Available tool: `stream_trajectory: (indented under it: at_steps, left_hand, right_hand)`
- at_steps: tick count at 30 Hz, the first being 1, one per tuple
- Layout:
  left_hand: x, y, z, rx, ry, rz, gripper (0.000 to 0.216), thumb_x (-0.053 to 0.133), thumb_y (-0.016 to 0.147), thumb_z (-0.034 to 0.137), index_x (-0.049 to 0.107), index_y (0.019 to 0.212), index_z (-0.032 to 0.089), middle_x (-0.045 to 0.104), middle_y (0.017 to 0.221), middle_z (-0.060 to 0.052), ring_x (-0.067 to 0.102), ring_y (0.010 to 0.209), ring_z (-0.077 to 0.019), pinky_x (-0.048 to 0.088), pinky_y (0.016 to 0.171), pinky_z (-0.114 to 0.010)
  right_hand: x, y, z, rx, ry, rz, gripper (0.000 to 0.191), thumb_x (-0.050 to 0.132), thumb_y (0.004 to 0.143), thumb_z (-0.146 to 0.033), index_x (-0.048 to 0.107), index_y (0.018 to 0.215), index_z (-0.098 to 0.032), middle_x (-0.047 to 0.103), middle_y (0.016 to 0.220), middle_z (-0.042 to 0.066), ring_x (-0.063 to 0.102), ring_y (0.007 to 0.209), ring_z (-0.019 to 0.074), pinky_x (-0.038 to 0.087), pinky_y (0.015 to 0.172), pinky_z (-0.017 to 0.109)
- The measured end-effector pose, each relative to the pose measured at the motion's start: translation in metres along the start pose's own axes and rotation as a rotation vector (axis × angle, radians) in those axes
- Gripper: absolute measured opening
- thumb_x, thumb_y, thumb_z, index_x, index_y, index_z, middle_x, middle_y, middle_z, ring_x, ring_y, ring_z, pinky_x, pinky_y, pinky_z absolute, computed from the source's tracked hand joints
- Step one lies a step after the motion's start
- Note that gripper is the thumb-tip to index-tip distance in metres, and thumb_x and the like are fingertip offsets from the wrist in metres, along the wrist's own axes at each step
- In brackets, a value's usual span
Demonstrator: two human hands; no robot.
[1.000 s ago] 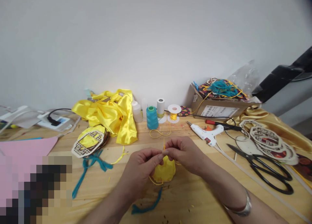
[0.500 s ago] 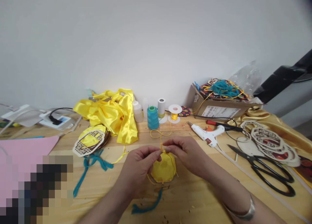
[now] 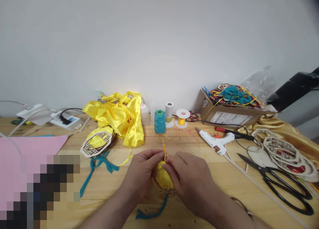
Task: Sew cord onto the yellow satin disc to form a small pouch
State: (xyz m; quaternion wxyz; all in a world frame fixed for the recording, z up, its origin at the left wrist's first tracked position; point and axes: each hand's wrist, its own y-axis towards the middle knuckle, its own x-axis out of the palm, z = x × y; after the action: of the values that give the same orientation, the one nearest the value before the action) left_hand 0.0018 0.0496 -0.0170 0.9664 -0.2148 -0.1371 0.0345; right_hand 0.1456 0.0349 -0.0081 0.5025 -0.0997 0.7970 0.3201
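Observation:
A round piece of yellow fabric point(image 3: 163, 177) lies on the wooden table between my hands, with a yellow cord point(image 3: 164, 148) rising from its upper edge. My left hand point(image 3: 143, 167) pinches that cord just above the fabric. From the other side, my right hand point(image 3: 191, 175) is also closed, thumb and fingers on the cord close to the edge; it covers the right part of the fabric. Below lies a teal tassel point(image 3: 156, 212), its upper end near the fabric's lower rim. The cord trails up in a loop toward a white spool point(image 3: 182, 114).
Behind stand a teal thread cone point(image 3: 159, 122) and a white bottle point(image 3: 145, 115). Crumpled yellow satin point(image 3: 119, 114) and cut-out wooden frames point(image 3: 97, 142) lie left. To the right are a glue gun point(image 3: 216, 140), black scissors point(image 3: 276, 180) and a cardboard box point(image 3: 226, 117).
My right hand has turned and come lower and closer over the fabric, now hiding its right side. My left hand stays pinched at the cord. The whole view has shifted slightly.

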Motion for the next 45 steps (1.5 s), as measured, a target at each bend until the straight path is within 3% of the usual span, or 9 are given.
stream_trajectory:
  at_steps: [6, 12, 15, 19, 21, 24, 29, 39, 45]
  left_hand:
    - [-0.002, 0.000, -0.003, -0.067, -0.119, -0.052, 0.018, 0.073, 0.062, 0.028, 0.068, 0.072, 0.014, 0.068, 0.066, -0.003, 0.052, 0.045, -0.0084, 0.034, 0.043, -0.020]
    - [-0.004, 0.002, -0.005, -0.076, -0.170, -0.061, 0.015, 0.073, 0.063, 0.026, 0.065, 0.068, 0.014, 0.059, 0.051, 0.004, 0.048, 0.040, -0.0060, 0.032, 0.040, -0.018]
    - [-0.002, 0.000, -0.003, -0.061, -0.188, -0.073, 0.013, 0.074, 0.062, 0.023, 0.066, 0.070, 0.015, 0.057, 0.050, 0.005, 0.050, 0.043, -0.0071, 0.034, 0.043, -0.018]
    - [-0.001, -0.001, -0.002, -0.046, -0.146, -0.076, 0.015, 0.074, 0.062, 0.023, 0.069, 0.071, 0.013, 0.056, 0.051, 0.004, 0.050, 0.046, -0.0076, 0.035, 0.045, -0.019]
    - [-0.001, -0.001, -0.003, -0.044, -0.118, -0.079, 0.016, 0.074, 0.062, 0.025, 0.070, 0.073, 0.013, 0.053, 0.050, 0.004, 0.046, 0.045, -0.0064, 0.034, 0.044, -0.018]
    - [-0.001, -0.002, -0.004, -0.047, -0.087, -0.109, 0.016, 0.073, 0.064, 0.026, 0.071, 0.074, 0.014, 0.053, 0.049, 0.004, 0.042, 0.042, -0.0053, 0.031, 0.043, -0.018]
    - [0.000, -0.002, -0.007, -0.045, -0.042, -0.181, 0.014, 0.070, 0.067, 0.027, 0.072, 0.075, 0.015, 0.060, 0.055, 0.001, 0.050, 0.049, -0.0092, 0.035, 0.048, -0.021]
    - [0.000, -0.004, -0.006, -0.002, 0.057, -0.179, 0.017, 0.070, 0.068, 0.030, 0.073, 0.077, 0.016, 0.060, 0.054, 0.001, 0.042, 0.043, -0.0064, 0.027, 0.041, -0.018]
    - [0.002, -0.004, -0.002, -0.015, 0.071, -0.222, 0.014, 0.069, 0.070, 0.028, 0.073, 0.076, 0.016, 0.065, 0.061, -0.001, 0.053, 0.053, -0.0109, 0.039, 0.051, -0.021]
  right_hand:
    - [0.016, -0.009, -0.006, -0.271, -0.221, -0.056, 0.014, 0.044, 0.079, -0.005, 0.051, 0.080, -0.017, 0.055, 0.068, 0.004, 0.045, 0.058, 0.0182, 0.026, 0.050, 0.031]
    - [0.005, -0.003, -0.005, -0.390, -0.145, -0.168, 0.009, 0.047, 0.081, -0.011, 0.055, 0.083, -0.015, 0.058, 0.073, 0.006, 0.047, 0.062, 0.0186, 0.032, 0.052, 0.032]
    - [-0.002, 0.004, -0.001, -0.256, 0.131, -0.070, 0.014, 0.046, 0.085, -0.021, 0.056, 0.076, -0.016, 0.060, 0.077, 0.005, 0.050, 0.072, 0.0180, 0.038, 0.064, 0.032]
    - [0.001, 0.014, 0.012, 0.224, 0.482, 0.111, 0.017, 0.045, 0.086, -0.018, 0.058, 0.076, -0.016, 0.062, 0.082, 0.005, 0.053, 0.081, 0.0162, 0.041, 0.075, 0.032]
    - [0.007, 0.017, 0.019, 0.430, 0.681, 0.034, 0.013, 0.048, 0.084, -0.022, 0.060, 0.081, -0.017, 0.063, 0.081, 0.005, 0.056, 0.077, 0.0156, 0.044, 0.071, 0.030]
    - [0.014, 0.019, 0.024, 0.577, 0.973, -0.146, 0.015, 0.053, 0.081, -0.029, 0.058, 0.085, -0.016, 0.063, 0.072, 0.002, 0.059, 0.069, 0.0146, 0.046, 0.065, 0.028]
    - [0.015, 0.020, 0.024, 0.610, 0.955, -0.162, 0.013, 0.055, 0.078, -0.030, 0.054, 0.076, -0.017, 0.049, 0.054, -0.005, 0.046, 0.050, 0.0093, 0.037, 0.050, 0.021]
    - [0.006, 0.023, 0.027, 0.548, 0.850, -0.162, 0.016, 0.052, 0.077, -0.026, 0.053, 0.064, -0.017, 0.046, 0.058, -0.004, 0.040, 0.055, 0.0093, 0.032, 0.051, 0.021]
    - [0.004, 0.024, 0.026, 0.558, 0.841, -0.148, 0.015, 0.052, 0.075, -0.022, 0.052, 0.061, -0.016, 0.046, 0.058, -0.004, 0.040, 0.056, 0.0095, 0.033, 0.052, 0.021]
